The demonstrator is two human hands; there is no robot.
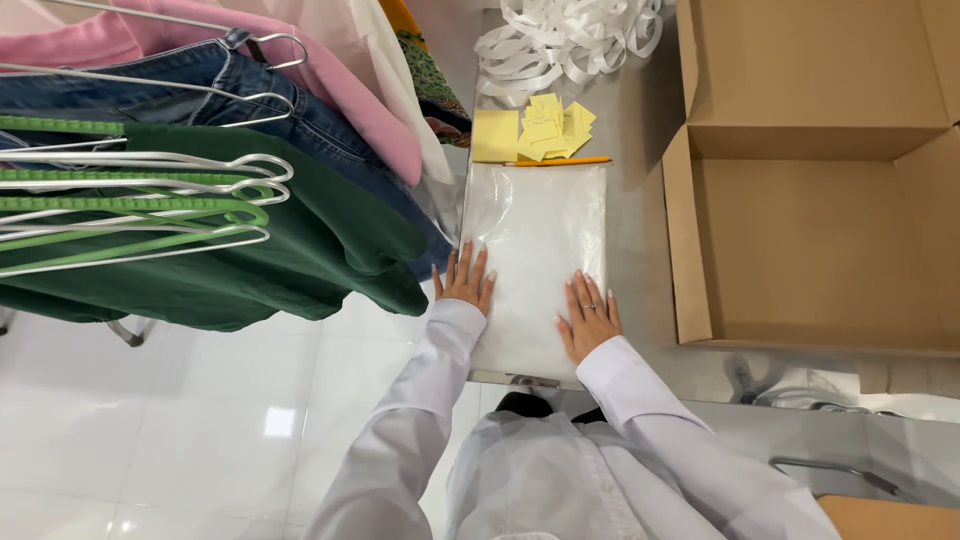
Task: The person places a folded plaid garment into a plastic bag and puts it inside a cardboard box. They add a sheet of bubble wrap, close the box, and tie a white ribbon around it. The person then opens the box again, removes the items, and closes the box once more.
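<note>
A clear plastic bag [535,250] with something white folded inside lies flat on the steel table [635,130]. My left hand [465,278] rests flat on the bag's near left edge, fingers spread. On the bag's near right part my right hand [588,315] presses down flat, a ring on one finger. Both arms wear white sleeves.
An open cardboard box [810,240] stands right of the bag. Yellow paper slips [535,130], a pencil [555,161] and a heap of white strips [565,40] lie beyond it. Left hangs a rack of clothes: green garment [300,240], jeans [250,100], pink top [350,90], on hangers [150,200].
</note>
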